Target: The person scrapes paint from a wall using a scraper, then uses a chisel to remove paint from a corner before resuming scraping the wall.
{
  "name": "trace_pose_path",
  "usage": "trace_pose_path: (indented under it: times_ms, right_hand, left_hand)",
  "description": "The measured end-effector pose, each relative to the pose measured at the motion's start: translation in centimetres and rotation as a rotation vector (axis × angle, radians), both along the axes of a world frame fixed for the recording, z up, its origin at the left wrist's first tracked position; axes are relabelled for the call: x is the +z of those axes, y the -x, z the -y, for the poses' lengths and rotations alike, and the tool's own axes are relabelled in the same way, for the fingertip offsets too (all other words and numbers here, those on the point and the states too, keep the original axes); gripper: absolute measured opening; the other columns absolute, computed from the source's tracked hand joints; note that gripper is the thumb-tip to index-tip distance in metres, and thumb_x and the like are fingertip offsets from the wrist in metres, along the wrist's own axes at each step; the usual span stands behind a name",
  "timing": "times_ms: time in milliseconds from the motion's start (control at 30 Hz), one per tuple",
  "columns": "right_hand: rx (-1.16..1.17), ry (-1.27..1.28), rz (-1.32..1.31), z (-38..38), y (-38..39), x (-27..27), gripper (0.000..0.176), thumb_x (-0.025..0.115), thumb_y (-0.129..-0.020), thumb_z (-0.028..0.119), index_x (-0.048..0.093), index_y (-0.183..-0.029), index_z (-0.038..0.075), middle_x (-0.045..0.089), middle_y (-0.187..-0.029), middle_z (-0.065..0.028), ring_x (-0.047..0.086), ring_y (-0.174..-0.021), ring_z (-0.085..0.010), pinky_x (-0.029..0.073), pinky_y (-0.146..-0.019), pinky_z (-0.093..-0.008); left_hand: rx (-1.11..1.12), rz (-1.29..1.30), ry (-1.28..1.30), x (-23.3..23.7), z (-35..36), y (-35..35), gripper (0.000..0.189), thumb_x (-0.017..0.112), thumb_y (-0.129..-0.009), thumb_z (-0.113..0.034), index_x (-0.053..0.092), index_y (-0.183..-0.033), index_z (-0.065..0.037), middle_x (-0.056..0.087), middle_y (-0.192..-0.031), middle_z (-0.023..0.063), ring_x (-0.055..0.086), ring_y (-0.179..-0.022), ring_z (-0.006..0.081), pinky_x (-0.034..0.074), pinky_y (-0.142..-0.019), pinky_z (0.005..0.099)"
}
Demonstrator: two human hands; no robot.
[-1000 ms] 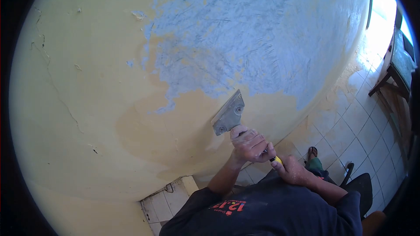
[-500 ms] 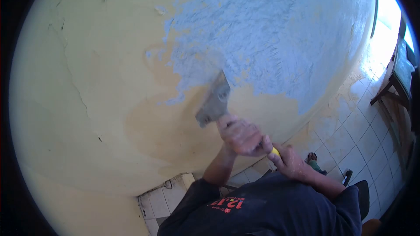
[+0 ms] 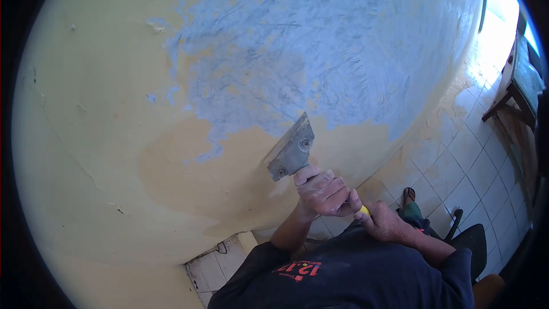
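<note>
A wide metal scraper (image 3: 293, 147) with two screws on its head is held slantwise before the wall. My left hand (image 3: 325, 192), dusty and whitish, is wrapped round the handle just behind the head. Behind it, my right hand (image 3: 382, 221) grips the rear of the handle, where a bit of yellow shows. The rest of the handle is hidden by my fingers. The blade edge lies close over damp-looking yellow paint on the wall (image 3: 229, 154), just below a large bluish patch (image 3: 297, 51) where the paint is off.
White floor tiles (image 3: 463, 160) with paint scraps lie along the wall's foot at right. A wooden-legged piece of furniture (image 3: 520, 91) stands at the far right. Nearer are a dark chair (image 3: 472, 246) and a person's sandalled foot (image 3: 408, 194). A tiled recess (image 3: 217, 263) opens at lower left.
The scraper has shifted slightly down and right in view, with both hands still on it. The view has turned, so the bluish patch sits farther left.
</note>
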State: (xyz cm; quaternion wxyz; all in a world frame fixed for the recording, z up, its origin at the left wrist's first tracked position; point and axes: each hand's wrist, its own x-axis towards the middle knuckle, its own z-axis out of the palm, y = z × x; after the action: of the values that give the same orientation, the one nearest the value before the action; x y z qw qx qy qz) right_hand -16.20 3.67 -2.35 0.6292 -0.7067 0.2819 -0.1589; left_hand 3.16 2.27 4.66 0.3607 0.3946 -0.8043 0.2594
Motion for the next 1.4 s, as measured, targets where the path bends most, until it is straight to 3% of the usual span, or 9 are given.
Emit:
trace_pose_path:
  times_ms: [267, 433, 533, 667, 800, 1200, 1400]
  right_hand:
    - [0.010, 0.013, 0.075, 0.9, -0.5, 2.4, 0.040, 0.051, -0.100, 0.037, 0.059, -0.101, -0.002, 0.058, -0.069, -0.0263, 0.060, -0.070, -0.0477, 0.046, -0.063, -0.0492]
    - [-0.003, 0.118, 0.098, 2.3, -1.0, 5.8, 0.038, 0.053, -0.099, 0.037, 0.060, -0.102, -0.001, 0.057, -0.064, -0.0233, 0.060, -0.065, -0.0461, 0.046, -0.060, -0.0496]
    - [-0.078, 0.276, 0.113, 1.5, -0.7, 3.0, 0.039, 0.054, -0.099, 0.039, 0.060, -0.102, 0.001, 0.058, -0.063, -0.0226, 0.061, -0.064, -0.0460, 0.047, -0.060, -0.0513]
    - [-0.046, 0.206, 0.007, -0.7, 0.6, -0.4, 0.039, 0.056, -0.097, 0.040, 0.060, -0.102, 0.002, 0.061, -0.069, -0.0237, 0.062, -0.068, -0.0457, 0.049, -0.063, -0.0514]
    - [0.021, 0.166, -0.075, -0.9, -0.4, -0.1, 0.041, 0.057, -0.096, 0.041, 0.061, -0.104, 0.000, 0.063, -0.075, -0.0249, 0.063, -0.073, -0.0464, 0.050, -0.066, -0.0514]
    - [0.023, 0.070, 0.063, -1.6, -2.7, 3.8, 0.041, 0.054, -0.099, 0.038, 0.058, -0.101, -0.002, 0.061, -0.073, -0.0269, 0.060, -0.072, -0.0496, 0.048, -0.064, -0.0495]
    - [0.010, 0.129, 0.043, -0.8, -3.1, 9.6, 0.041, 0.053, -0.100, 0.039, 0.056, -0.096, -0.001, 0.057, -0.065, -0.0259, 0.059, -0.066, -0.0471, 0.046, -0.059, -0.0497]
  left_hand:
    - [0.029, 0.052, -0.024, 3.1, 0.0, 0.0, 0.027, 0.060, -0.072, -0.021, 0.042, -0.052, -0.020, 0.048, -0.055, -0.0052, 0.046, -0.052, 0.0110, 0.033, -0.068, 0.0324]
    - [0.035, 0.087, 0.241, 7.4, 1.3, -0.7, 0.028, 0.058, -0.073, -0.024, 0.042, -0.050, -0.020, 0.048, -0.053, -0.0052, 0.049, -0.055, 0.0110, 0.033, -0.070, 0.0349]
    - [0.050, 0.028, 0.281, 4.4, 0.0, -0.2, 0.030, 0.057, -0.073, -0.024, 0.041, -0.049, -0.020, 0.048, -0.052, -0.0052, 0.050, -0.056, 0.0110, 0.033, -0.069, 0.0349]
    - [0.086, 0.035, 0.077, 0.0, -2.5, 0.3, 0.030, 0.058, -0.073, -0.024, 0.041, -0.048, -0.019, 0.050, -0.053, -0.0054, 0.050, -0.056, 0.0106, 0.032, -0.069, 0.0341]
    - [0.104, -0.009, 0.068, -0.6, -3.0, -0.9, 0.031, 0.059, -0.073, -0.023, 0.041, -0.048, -0.019, 0.050, -0.053, -0.0052, 0.050, -0.056, 0.0103, 0.031, -0.068, 0.0331]
    - [-0.001, -0.007, 0.103, 4.1, -2.4, -2.6, 0.029, 0.059, -0.071, -0.021, 0.040, -0.049, -0.020, 0.050, -0.051, -0.0053, 0.047, -0.048, 0.0108, 0.029, -0.066, 0.0332]
    - [0.033, -0.020, 0.235, 8.7, -2.2, -2.9, 0.027, 0.057, -0.071, -0.024, 0.043, -0.048, -0.020, 0.050, -0.052, -0.0061, 0.048, -0.049, 0.0108, 0.033, -0.072, 0.0330]
